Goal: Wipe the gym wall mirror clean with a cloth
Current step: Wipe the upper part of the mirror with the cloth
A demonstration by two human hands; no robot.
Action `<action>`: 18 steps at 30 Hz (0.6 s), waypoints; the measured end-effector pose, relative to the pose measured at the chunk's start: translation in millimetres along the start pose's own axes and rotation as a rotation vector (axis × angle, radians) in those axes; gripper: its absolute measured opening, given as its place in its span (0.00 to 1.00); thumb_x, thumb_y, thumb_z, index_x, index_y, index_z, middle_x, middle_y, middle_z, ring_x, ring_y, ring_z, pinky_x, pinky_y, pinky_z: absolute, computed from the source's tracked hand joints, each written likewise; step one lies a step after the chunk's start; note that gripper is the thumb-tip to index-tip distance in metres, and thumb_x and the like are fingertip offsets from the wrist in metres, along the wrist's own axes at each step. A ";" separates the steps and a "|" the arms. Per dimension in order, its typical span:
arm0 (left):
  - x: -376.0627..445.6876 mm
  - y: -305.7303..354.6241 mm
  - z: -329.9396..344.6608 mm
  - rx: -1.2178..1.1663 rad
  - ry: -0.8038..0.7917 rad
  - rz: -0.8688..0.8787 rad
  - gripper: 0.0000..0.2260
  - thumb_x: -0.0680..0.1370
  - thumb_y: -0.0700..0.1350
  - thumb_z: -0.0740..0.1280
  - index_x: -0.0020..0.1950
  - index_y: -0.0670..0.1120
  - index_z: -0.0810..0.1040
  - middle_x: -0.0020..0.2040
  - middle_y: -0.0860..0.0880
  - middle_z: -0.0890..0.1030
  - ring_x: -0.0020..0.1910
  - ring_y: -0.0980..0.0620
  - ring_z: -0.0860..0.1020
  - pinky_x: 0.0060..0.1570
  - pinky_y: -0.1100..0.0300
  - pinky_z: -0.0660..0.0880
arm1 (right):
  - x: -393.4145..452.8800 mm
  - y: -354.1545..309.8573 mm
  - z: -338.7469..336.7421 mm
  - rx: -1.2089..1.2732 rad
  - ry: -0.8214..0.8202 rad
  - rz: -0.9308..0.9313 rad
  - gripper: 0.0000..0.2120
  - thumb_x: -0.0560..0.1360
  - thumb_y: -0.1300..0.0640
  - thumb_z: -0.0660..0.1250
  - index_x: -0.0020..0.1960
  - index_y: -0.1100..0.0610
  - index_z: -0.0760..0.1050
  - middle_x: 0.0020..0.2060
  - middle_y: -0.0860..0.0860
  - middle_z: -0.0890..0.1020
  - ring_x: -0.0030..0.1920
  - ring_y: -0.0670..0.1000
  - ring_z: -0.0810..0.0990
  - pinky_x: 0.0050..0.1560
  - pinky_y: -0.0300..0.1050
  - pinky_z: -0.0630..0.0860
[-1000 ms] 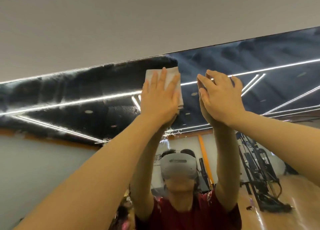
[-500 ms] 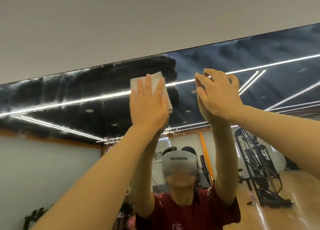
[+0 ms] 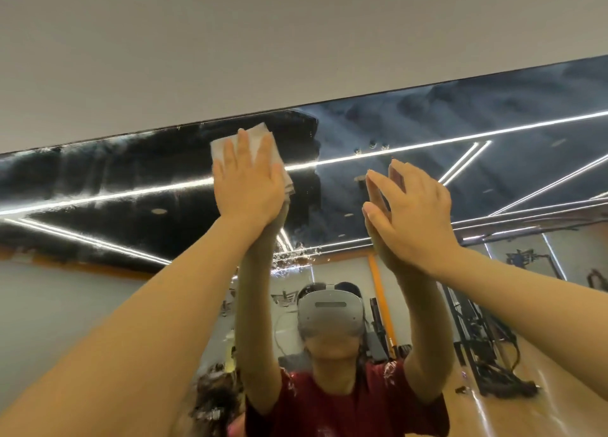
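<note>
We are working with two hands and one cloth on one mirror (image 3: 460, 134). Our left hand (image 3: 248, 186) is pressing the folded white cloth (image 3: 253, 140) flat against the glass just under the mirror's top edge, fingers straight. Our right hand (image 3: 414, 213) is resting open on the glass beside it, fingers straight, holding nothing. Hazy streaks are showing across the upper glass.

A plain grey wall (image 3: 263, 41) filled the upper part of the view. In the reflection, white light strips (image 3: 427, 143) crossed a dark ceiling (image 3: 131, 206). Lower right stood black gym machines (image 3: 477, 331) on a shiny wooden floor (image 3: 543, 403), with an orange post (image 3: 378, 292) near them.
</note>
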State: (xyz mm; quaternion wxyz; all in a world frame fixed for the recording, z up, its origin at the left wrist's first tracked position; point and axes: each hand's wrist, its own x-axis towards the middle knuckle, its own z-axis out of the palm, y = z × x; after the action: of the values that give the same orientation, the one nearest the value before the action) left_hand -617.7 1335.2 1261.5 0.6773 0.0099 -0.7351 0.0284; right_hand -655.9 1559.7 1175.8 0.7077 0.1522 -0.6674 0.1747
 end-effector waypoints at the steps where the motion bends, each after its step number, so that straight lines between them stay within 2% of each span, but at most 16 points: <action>1: 1.7 13.7 1.9 -0.008 -0.012 0.081 0.24 0.85 0.55 0.48 0.81 0.54 0.49 0.82 0.46 0.46 0.80 0.40 0.47 0.77 0.43 0.45 | -0.2 1.5 0.1 -0.004 0.000 -0.008 0.25 0.78 0.44 0.57 0.71 0.51 0.72 0.70 0.58 0.72 0.70 0.61 0.69 0.68 0.64 0.63; 5: 5.8 33.3 6.1 0.026 -0.048 0.424 0.24 0.84 0.55 0.47 0.81 0.56 0.50 0.82 0.47 0.48 0.80 0.43 0.47 0.77 0.44 0.47 | -1.4 7.7 4.8 -0.029 0.018 -0.022 0.25 0.78 0.43 0.56 0.72 0.50 0.71 0.70 0.58 0.71 0.71 0.60 0.68 0.69 0.64 0.61; 7: 23.1 21.0 3.2 0.054 -0.039 0.410 0.24 0.84 0.55 0.47 0.81 0.56 0.50 0.82 0.47 0.48 0.80 0.44 0.47 0.77 0.45 0.47 | -2.1 8.8 7.1 -0.029 0.025 -0.023 0.26 0.78 0.43 0.55 0.72 0.50 0.71 0.70 0.58 0.71 0.71 0.60 0.68 0.69 0.65 0.61; 10: 55.3 11.9 -4.6 0.028 -0.061 0.194 0.24 0.85 0.54 0.48 0.81 0.56 0.49 0.82 0.46 0.46 0.80 0.43 0.45 0.77 0.45 0.44 | -1.9 9.5 8.2 -0.035 0.023 -0.036 0.28 0.78 0.41 0.51 0.72 0.50 0.71 0.71 0.58 0.71 0.71 0.60 0.68 0.69 0.65 0.62; 12: 67.1 28.8 -3.8 0.016 -0.074 0.143 0.24 0.85 0.53 0.47 0.81 0.56 0.48 0.82 0.46 0.45 0.80 0.42 0.43 0.77 0.44 0.43 | -1.7 10.9 8.5 -0.045 0.032 -0.041 0.28 0.78 0.40 0.50 0.73 0.50 0.70 0.71 0.58 0.71 0.71 0.60 0.68 0.69 0.65 0.62; 15: 68.3 56.8 2.4 0.029 -0.064 0.303 0.24 0.85 0.54 0.46 0.81 0.56 0.47 0.82 0.47 0.45 0.80 0.42 0.43 0.77 0.44 0.43 | -1.1 12.6 7.3 -0.029 0.026 -0.057 0.29 0.77 0.39 0.50 0.73 0.50 0.70 0.71 0.58 0.71 0.71 0.59 0.67 0.69 0.65 0.61; 18: 56.4 57.7 5.0 0.065 -0.087 0.492 0.24 0.84 0.57 0.43 0.81 0.57 0.45 0.82 0.48 0.44 0.80 0.44 0.42 0.78 0.45 0.43 | 0.0 20.1 2.4 0.034 0.043 -0.068 0.28 0.78 0.40 0.50 0.72 0.50 0.70 0.71 0.56 0.71 0.70 0.58 0.68 0.69 0.62 0.61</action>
State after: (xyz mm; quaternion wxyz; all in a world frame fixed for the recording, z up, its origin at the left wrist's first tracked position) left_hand -630.4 1393.8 1315.6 0.6170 -0.1465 -0.7425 0.2157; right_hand -667.1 1576.5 1175.5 0.7249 0.1830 -0.6433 0.1649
